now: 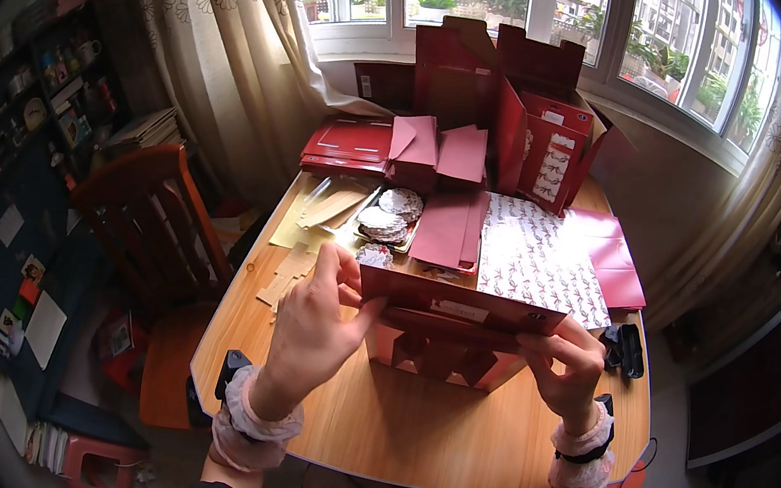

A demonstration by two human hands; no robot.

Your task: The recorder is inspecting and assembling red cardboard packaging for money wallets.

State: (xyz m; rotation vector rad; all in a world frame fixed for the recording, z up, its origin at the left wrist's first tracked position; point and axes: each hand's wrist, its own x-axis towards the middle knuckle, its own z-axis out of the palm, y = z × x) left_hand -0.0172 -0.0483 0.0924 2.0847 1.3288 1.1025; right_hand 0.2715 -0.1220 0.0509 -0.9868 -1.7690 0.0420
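Note:
A dark red cardboard box [440, 353] with cut-out openings in its near side stands upright on the wooden table in front of me. My left hand [317, 328] pinches the left end of its top flap [461, 303], thumb on the near face. At the flap's right end, my right hand [568, 365] grips the edge between thumb and fingers. Just beyond the box lie stacked pink-red sheets [451, 230] and round, white, scalloped pieces [384, 219]. To their right is a white patterned sheet [536, 252]. What the box holds inside is hidden.
Flat red box pieces [348, 144] and pink folded cards [463, 152] are stacked at the back. A large open red box [544, 146] stands back right. Tan strips [287, 275] lie left, a black object [626, 351] right. A wooden chair [161, 245] adjoins the table's left side.

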